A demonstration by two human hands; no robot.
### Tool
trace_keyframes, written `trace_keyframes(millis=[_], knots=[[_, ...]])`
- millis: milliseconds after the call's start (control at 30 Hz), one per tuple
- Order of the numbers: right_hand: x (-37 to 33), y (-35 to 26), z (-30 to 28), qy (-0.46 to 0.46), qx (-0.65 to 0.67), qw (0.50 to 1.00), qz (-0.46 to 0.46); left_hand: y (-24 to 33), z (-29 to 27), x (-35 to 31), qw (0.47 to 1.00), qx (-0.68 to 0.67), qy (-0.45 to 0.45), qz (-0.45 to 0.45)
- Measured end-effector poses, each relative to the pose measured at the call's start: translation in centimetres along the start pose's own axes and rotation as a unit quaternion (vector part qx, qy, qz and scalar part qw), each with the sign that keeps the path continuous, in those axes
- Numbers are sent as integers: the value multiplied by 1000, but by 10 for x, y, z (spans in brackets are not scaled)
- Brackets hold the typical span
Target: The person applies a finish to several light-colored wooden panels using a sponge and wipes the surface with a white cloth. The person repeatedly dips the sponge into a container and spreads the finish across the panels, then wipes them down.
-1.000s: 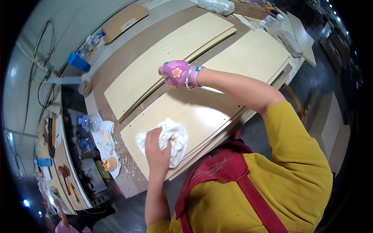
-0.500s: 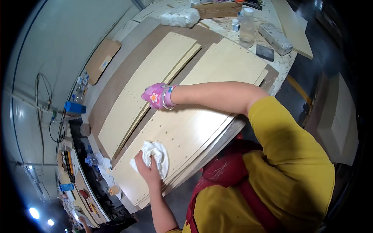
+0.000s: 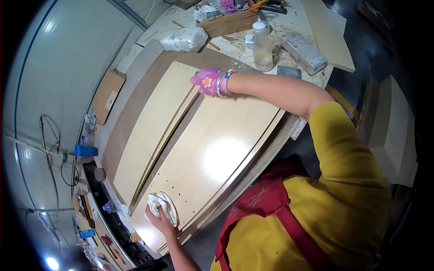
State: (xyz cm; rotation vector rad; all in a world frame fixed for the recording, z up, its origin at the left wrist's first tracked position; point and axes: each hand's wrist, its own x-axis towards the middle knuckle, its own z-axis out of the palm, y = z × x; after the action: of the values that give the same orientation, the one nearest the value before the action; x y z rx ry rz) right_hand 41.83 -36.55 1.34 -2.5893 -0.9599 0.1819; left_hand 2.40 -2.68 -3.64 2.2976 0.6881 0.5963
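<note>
My left hand is bare and closed round a crumpled white cloth. The cloth lies on the near end of a pale wooden panel that has small holes drilled in it. My right hand wears a pink flowered glove, with bracelets at the wrist. It is at the far end, by the panel's left edge and over the gap to a second panel. Its fingers look bunched together, and what they grip, if anything, is hidden. The second pale panel lies alongside to the left, also stacked on another board.
A brown board lies under the panels. Beyond stand a clear bottle, a small white bottle, a plastic-wrapped bundle, a grey wrapped block and a cardboard box. A blue container is at the left.
My right hand has moved farther away along the panel's edge. My left hand and the cloth have shifted slightly toward the panel's near left corner. The whole view has shifted too.
</note>
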Motion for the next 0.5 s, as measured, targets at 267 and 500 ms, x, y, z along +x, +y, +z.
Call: trace_keyframes(millis=[267, 500], knots=[[-8, 70, -28, 26, -53, 997, 45, 2, 2, 3, 1000, 8, 4, -4], [-43, 124, -49, 187, 144, 970, 61, 73, 41, 17, 995, 20, -58, 74]])
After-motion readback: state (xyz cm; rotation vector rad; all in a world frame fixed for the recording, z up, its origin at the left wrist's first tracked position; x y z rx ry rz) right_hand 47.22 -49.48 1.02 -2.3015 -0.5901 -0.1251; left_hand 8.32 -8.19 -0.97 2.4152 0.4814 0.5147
